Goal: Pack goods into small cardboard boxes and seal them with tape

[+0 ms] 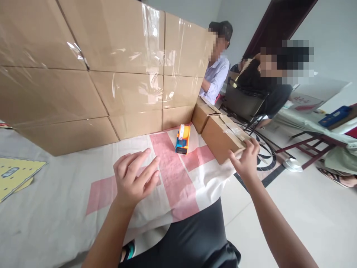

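Note:
My right hand (247, 158) grips the near end of a closed cardboard box (223, 136) at the table's right edge, thumb on one side and fingers over the corner. Clear tape runs along the top of this box. Behind it, touching, sits a second cardboard box (201, 114). My left hand (136, 178) hovers above the cloth with fingers spread and nothing in it. Between my hands, farther back, an orange and blue plastic thing (182, 139), which looks like a tape dispenser, lies on the tablecloth (174, 176).
A wall of stacked, taped cardboard boxes (125, 89) stands along the back. Yellow printed sheets (16, 176) lie at the left. Beyond the table are two seated people, a dark chair (244, 100), a wooden stool (309, 145) and a white bowl (292, 164) on the floor.

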Motion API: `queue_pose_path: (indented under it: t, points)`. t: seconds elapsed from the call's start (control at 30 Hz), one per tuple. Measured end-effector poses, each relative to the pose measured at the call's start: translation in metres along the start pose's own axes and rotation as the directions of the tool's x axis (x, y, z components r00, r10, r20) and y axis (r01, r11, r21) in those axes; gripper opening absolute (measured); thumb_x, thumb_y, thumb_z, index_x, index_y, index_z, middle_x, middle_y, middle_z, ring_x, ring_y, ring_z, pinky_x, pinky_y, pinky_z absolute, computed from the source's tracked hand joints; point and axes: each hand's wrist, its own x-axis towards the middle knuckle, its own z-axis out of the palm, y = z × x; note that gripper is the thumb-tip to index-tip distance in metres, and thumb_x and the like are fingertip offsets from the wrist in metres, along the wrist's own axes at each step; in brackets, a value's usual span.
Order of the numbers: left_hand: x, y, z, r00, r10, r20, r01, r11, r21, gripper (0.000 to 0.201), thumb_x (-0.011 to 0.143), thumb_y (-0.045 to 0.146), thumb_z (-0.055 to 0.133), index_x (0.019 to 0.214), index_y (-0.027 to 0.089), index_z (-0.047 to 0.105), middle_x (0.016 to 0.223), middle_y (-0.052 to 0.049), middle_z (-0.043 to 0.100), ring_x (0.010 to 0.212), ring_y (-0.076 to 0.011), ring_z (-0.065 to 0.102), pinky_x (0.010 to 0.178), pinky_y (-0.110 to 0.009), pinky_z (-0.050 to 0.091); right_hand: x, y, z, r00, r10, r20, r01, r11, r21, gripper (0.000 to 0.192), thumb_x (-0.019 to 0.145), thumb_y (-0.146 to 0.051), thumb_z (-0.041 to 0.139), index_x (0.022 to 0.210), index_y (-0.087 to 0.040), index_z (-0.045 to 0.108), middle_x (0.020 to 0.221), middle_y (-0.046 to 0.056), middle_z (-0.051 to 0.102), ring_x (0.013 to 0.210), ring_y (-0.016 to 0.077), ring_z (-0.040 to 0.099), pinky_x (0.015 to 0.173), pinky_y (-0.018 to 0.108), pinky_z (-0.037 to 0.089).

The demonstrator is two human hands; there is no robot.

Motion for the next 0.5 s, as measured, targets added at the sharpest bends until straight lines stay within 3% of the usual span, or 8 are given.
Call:
queue_pose_path:
  t: [0.07, 0.13, 0.27, 0.37, 0.5]
  points:
    - [0.004, -0.001, -0.003, 1.000, 0.004, -0.002, -0.004, 1.000, 0.009, 0.040, 0.083, 0.021, 0.069, 0.123, 0.022, 0.072, 0.125, -0.015, 0.070, 0.102, -0.0301, 0.062, 0.092, -0.048, 0.051, 0.028, -0.013, 0.032, 0.997, 0.053, 0.058, -0.051, 0.998, -0.024, 0.093, 0.080, -0.070, 0.063, 0.145, -0.008, 0.038, 0.156, 0.032, 0.030, 0.149, 0.0475, 0.033, 0.113, 0.067, 0.041]
    - [0.007, -0.003, -0.007, 1.000, 0.002, -0.010, -0.001, 1.000, 0.029, 0.039, 0.083, 0.020, 0.068, 0.122, 0.021, 0.073, 0.123, -0.015, 0.071, 0.100, -0.0294, 0.064, 0.092, -0.048, 0.051, 0.059, -0.029, 0.057, 0.977, 0.140, 0.159, -0.130, 0.989, -0.075, 0.098, 0.080, -0.067, 0.066, 0.151, -0.008, 0.032, 0.162, 0.032, 0.021, 0.145, 0.0489, 0.040, 0.110, 0.065, 0.045]
    - [0.011, -0.006, -0.014, 0.999, -0.040, -0.037, 0.042, 0.998, 0.052, 0.038, 0.083, 0.020, 0.067, 0.121, 0.022, 0.073, 0.122, -0.014, 0.073, 0.098, -0.0293, 0.065, 0.091, -0.048, 0.050, 0.116, -0.060, 0.094, 0.883, 0.348, 0.314, -0.273, 0.927, -0.258, 0.112, 0.083, -0.062, 0.071, 0.164, -0.010, 0.013, 0.169, 0.034, -0.008, 0.131, 0.0502, 0.057, 0.102, 0.062, 0.050]
    - [0.011, -0.007, -0.018, 0.998, -0.046, -0.052, 0.049, 0.997, 0.062, 0.038, 0.082, 0.019, 0.068, 0.119, 0.021, 0.073, 0.120, -0.015, 0.074, 0.097, -0.0299, 0.066, 0.090, -0.048, 0.049, 0.146, -0.075, 0.118, 0.836, 0.425, 0.347, -0.337, 0.897, -0.286, 0.124, 0.083, -0.059, 0.074, 0.166, -0.007, -0.004, 0.165, 0.040, -0.017, 0.138, 0.0520, 0.050, 0.105, 0.060, 0.049]
    - [0.012, -0.009, -0.024, 0.997, -0.051, -0.054, 0.055, 0.994, 0.089, 0.041, 0.082, 0.020, 0.067, 0.123, 0.023, 0.071, 0.119, -0.013, 0.075, 0.096, -0.0297, 0.067, 0.090, -0.047, 0.048, 0.163, -0.083, 0.137, 0.806, 0.425, 0.412, -0.412, 0.902, -0.126, 0.138, 0.079, -0.042, 0.083, 0.162, -0.005, -0.021, 0.165, 0.042, -0.012, 0.148, 0.0489, 0.040, 0.112, 0.056, 0.046]
